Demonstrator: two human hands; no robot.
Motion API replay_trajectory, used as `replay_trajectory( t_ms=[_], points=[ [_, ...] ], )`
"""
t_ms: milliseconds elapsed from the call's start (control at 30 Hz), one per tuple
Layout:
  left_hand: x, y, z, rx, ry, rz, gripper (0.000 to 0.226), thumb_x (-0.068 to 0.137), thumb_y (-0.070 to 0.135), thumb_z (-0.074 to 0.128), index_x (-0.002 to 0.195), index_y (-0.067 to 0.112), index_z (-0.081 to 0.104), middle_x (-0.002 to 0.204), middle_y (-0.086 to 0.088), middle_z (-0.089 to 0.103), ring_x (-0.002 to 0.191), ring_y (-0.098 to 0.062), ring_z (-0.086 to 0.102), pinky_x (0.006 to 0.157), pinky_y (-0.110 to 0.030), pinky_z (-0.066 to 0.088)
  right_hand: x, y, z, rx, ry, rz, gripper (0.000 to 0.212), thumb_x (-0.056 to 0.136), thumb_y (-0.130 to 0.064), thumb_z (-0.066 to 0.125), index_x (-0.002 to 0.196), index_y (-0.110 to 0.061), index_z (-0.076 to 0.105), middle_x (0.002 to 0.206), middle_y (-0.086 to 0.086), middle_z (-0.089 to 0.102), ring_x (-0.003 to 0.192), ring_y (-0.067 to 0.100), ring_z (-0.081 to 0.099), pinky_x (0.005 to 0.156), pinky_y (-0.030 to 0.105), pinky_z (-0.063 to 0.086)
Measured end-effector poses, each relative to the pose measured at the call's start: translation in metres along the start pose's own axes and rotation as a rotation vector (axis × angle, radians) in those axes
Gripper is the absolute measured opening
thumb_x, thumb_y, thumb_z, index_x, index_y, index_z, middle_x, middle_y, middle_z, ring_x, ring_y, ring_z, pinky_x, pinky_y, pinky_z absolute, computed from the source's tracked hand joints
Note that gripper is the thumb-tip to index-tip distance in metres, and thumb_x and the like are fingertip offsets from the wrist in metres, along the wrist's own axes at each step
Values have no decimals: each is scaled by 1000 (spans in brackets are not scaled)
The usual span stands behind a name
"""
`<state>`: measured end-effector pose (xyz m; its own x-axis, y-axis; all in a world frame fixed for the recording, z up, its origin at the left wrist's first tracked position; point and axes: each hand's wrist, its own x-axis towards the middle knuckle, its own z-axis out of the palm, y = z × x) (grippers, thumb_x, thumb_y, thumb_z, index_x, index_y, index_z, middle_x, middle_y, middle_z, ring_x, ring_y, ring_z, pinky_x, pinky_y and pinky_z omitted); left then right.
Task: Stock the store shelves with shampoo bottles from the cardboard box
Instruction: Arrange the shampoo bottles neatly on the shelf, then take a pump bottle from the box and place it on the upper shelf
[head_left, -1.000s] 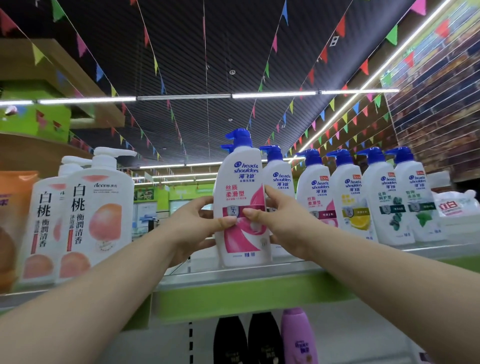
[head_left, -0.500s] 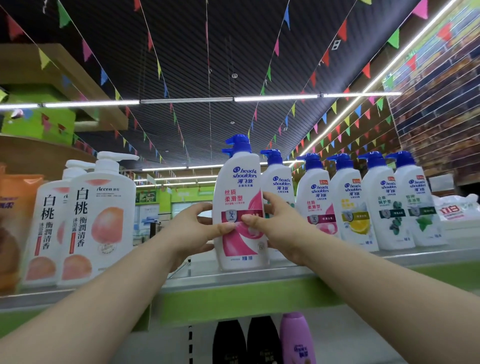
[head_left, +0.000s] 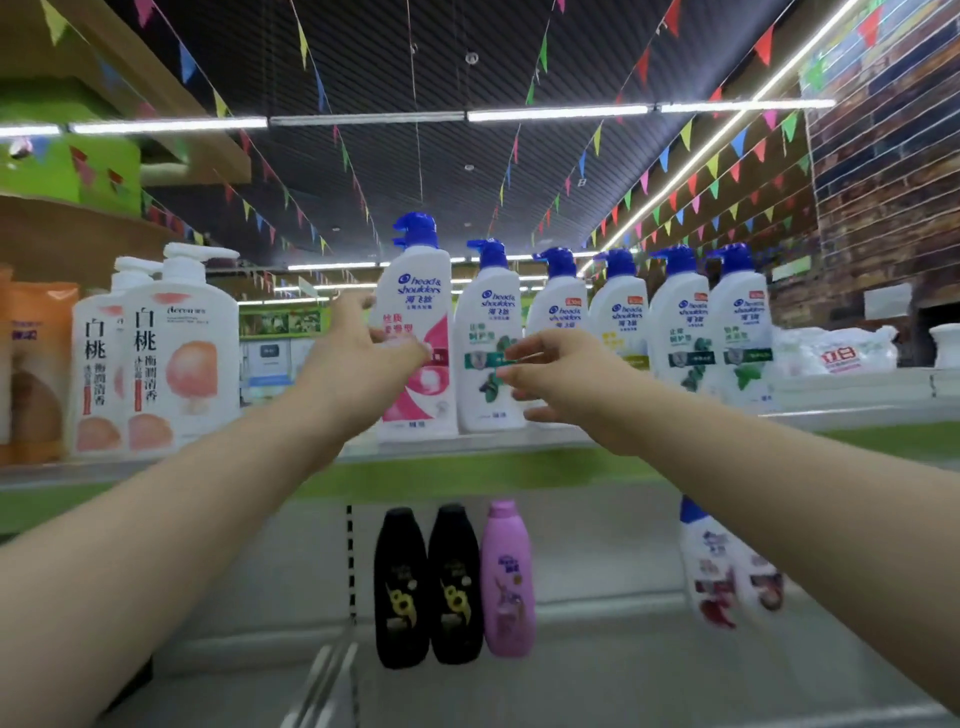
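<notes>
A white shampoo bottle with a pink label and blue pump (head_left: 415, 291) stands upright on the top shelf (head_left: 467, 470), at the left end of a row of similar blue-capped bottles (head_left: 675, 317). My left hand (head_left: 358, 358) hovers in front of its left side with relaxed fingers. Blur hides whether it touches the bottle. My right hand (head_left: 550, 374) floats with loosely spread fingers in front of the green-labelled bottle (head_left: 488, 322) beside it and holds nothing. The cardboard box is out of sight.
Two white peach-label pump bottles (head_left: 182, 353) and an orange pouch (head_left: 36, 364) stand to the left on the same shelf. White bags (head_left: 831, 353) lie at its right end. Below, two black bottles (head_left: 400, 587), a purple one (head_left: 506, 577) and white bottles (head_left: 711, 566) stand.
Both hands have let go of the pink-label bottle and drawn back and apart. The bottle stays standing on the shelf. The view has tilted down, showing the lower shelf.
</notes>
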<state>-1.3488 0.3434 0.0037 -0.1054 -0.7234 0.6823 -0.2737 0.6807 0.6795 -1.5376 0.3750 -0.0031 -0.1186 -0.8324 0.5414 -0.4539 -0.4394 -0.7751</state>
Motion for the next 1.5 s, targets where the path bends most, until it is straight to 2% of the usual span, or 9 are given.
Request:
replay_trajectory(
  t_ms=[100,200,300,533,700,900,1200,1433,1500],
  points=[
    [-44,10,28,-42,-73,-71,45,87,20,61,127,21,41,103,3,60,89,-16,66,76,-39,57,-31,14,-15,17,-8,8,9,88,-21,65,95,-20,60,95,-1,64,90,17,65,72,27,55],
    [-92,16,64,-145,-196,-212,17,89,15,60,103,23,56,100,1,63,72,-10,67,64,-29,55,-68,35,-29,42,-58,53,5,88,-19,64,86,-22,61,86,-4,63,81,12,63,72,29,54],
    [-141,13,98,-241,-256,-367,13,89,9,58,88,21,61,84,0,67,55,-7,65,50,-21,49,-109,62,-38,53,-116,113,9,87,-15,64,80,-21,62,77,-5,63,72,9,62,71,31,54],
    [-269,-28,151,-226,-383,-764,11,92,17,54,88,22,63,79,6,70,63,-7,66,59,-21,48,-220,139,-34,153,-170,327,20,89,-4,59,74,-17,61,78,7,60,72,15,55,59,23,45],
    [-316,-57,168,-214,-361,-913,10,91,16,55,91,21,64,81,4,71,63,-9,64,61,-24,49,-269,185,-28,178,-198,514,20,88,-6,60,74,-19,61,75,6,58,71,16,53,60,24,44],
    [-338,-91,184,-297,-326,-1015,15,93,11,54,84,21,61,79,1,68,65,-13,62,62,-25,46,-293,229,-16,212,-16,637,22,87,-1,55,74,-18,59,70,5,57,61,14,50,53,20,41],
    [-416,-158,209,-348,-454,-1292,17,88,5,58,77,18,60,71,2,66,60,-10,59,57,-21,45,-383,303,2,135,241,901,23,87,-1,54,71,-17,57,76,9,58,74,21,51,70,32,43],
    [-471,-195,247,-395,-488,-1446,17,89,6,57,76,18,58,64,4,63,52,-6,58,51,-18,43,-455,355,6,32,289,1032,26,88,-4,54,65,-17,56,74,11,58,79,23,54,71,35,45],
    [-491,-209,258,-405,-470,-1500,19,89,6,56,74,18,58,58,5,63,50,-5,60,58,-20,46,-472,375,8,23,294,1064,22,88,-6,55,68,-14,56,77,14,56,77,23,54,67,35,44]
  ],
)
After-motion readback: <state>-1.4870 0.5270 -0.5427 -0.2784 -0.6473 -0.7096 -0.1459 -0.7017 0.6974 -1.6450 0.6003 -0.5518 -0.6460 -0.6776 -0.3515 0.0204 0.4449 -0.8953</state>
